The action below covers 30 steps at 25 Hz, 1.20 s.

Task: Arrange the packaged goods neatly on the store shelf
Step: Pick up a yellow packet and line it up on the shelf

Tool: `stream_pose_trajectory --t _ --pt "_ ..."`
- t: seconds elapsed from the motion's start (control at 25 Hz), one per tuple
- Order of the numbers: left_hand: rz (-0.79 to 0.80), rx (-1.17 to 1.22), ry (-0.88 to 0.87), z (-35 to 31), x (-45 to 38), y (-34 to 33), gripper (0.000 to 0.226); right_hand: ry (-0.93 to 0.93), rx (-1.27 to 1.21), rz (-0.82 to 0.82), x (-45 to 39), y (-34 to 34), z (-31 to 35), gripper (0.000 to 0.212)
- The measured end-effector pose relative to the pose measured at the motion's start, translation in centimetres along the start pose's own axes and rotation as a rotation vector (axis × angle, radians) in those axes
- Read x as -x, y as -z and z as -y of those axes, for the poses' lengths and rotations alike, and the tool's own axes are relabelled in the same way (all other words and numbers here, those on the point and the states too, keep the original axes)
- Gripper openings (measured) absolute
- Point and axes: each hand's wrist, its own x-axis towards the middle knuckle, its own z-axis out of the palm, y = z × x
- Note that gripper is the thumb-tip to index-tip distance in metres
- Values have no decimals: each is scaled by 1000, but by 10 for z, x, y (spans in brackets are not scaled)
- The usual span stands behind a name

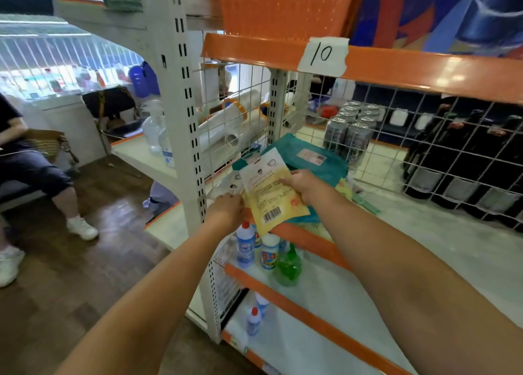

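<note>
Holding the yellow packet (271, 193) up over the front lip of the shelf (452, 233), we had it pinched from both sides: our right hand (302, 186) curled round its right edge, our left hand (227, 209) gripping the near-left edge, along with what looked like a pale second packet (230, 183) under those fingers, though we couldn't tell for sure. The packet's long axis ran from near-right, barcode end, to far-left, tilted across the shelf edge, so it wanted squaring. Just beyond it lay the teal packets (305, 159), flat on the shelf, the likely stack to join. The right hand was nearer that pile. A wire divider (235, 125) stood close on the left, cans (351, 131) sat farther back right, and spray bottles (268, 253) waited below.
</note>
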Motion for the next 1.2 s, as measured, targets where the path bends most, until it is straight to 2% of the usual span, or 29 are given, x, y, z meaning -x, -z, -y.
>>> stream_pose_trajectory --t 0.12,0.24,0.4,0.52,0.68,0.88,1.2 --pt "21 -2 -56 -4 12 0 28 -32 -50 -13 26 14 -9 31" --pt "4 -5 -148 -14 32 -5 28 -5 -205 -55 59 31 -28 30" --pt "24 -23 -206 -35 68 -16 34 -16 -380 -102 102 50 -74 28" --pt "56 -64 -250 -45 97 -30 33 -44 -489 -147 129 56 -108 18" --pt "91 -16 -322 -46 131 -54 29 -60 -570 -170 157 57 -151 30" --pt "106 -9 -400 -50 151 -75 26 -78 -655 -186 190 52 -185 25" --pt "90 14 -565 -65 135 -58 28 -63 -752 -292 204 38 -194 35"
